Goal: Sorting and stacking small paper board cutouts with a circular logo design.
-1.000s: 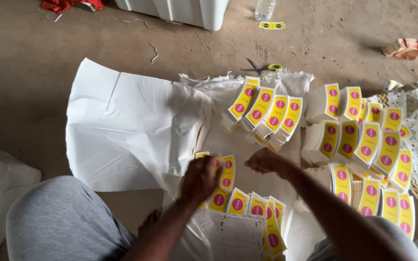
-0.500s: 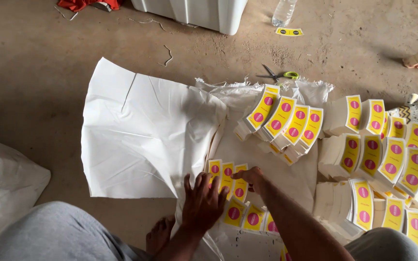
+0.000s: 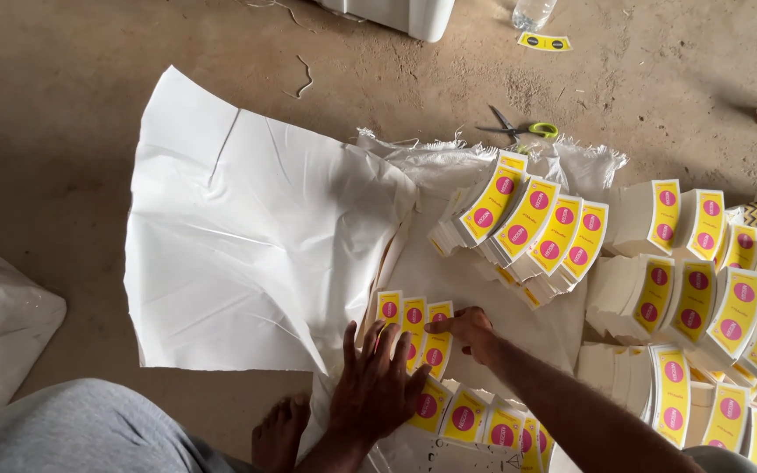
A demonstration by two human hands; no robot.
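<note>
— Where's my one view sitting right now?

— On the person's head, and I'm looking steeply down over a grey-clad knee [image 3: 72, 434] at the dirt floor [image 3: 54, 131].

— Which way does it face?

— Forward and away from the body. The far edge of the frame catches a white bin [image 3: 396, 13] and green-handled scissors [image 3: 519, 130].

— How close in?

— Close. Both forearms enter from the bottom edge, and the left hand [image 3: 378, 385] and right hand [image 3: 470, 331] fill the lower middle. The white sheet [image 3: 247, 228] takes the centre, and stacks of yellow labels [image 3: 536, 228] run off the right edge.

— Any second view to compare against?

— No, I've only this one camera, so nothing overlaps.
</note>
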